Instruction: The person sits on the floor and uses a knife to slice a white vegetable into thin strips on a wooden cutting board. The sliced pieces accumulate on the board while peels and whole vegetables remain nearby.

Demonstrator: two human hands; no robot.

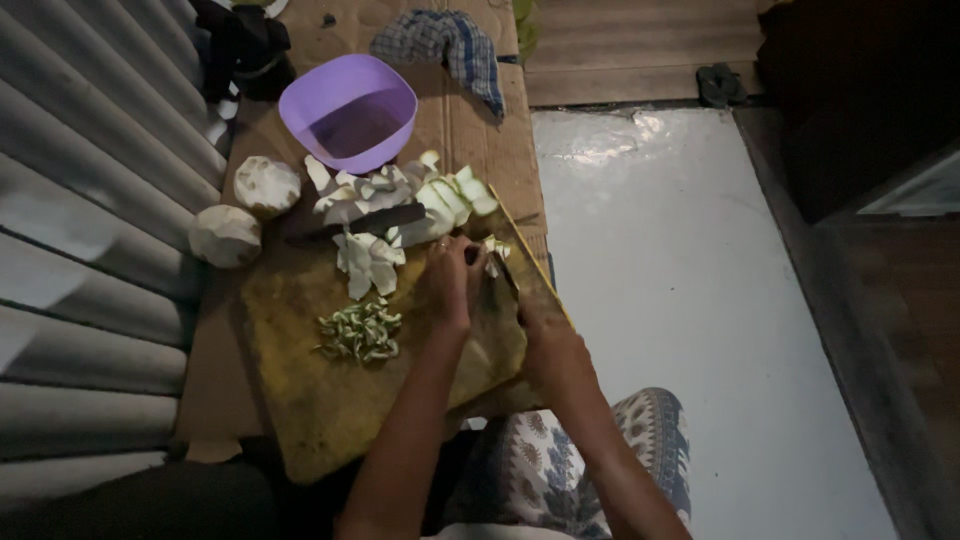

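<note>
Head view, dim light. My left hand sits at frame centre, fingers curled shut over a small pale vegetable piece, pinning it to the cutting board. My right hand is just right of it and lower, closed around what looks like a knife; the handle is hidden in the fist and the blade is hard to make out in the dark. Hands are close together, not touching as far as I can tell.

Purple bowl in the upper middle, well above the hands. It's lying tipped toward me; inside looks empty, though shadow covers the bottom.

On the board: heap of pale peeled chunks and slices above my left hand, small pile of green bits to its lower left. Two round whitish peeled vegetables at the board's upper left edge. Checked cloth at top centre. The board rests on cardboard.
</note>
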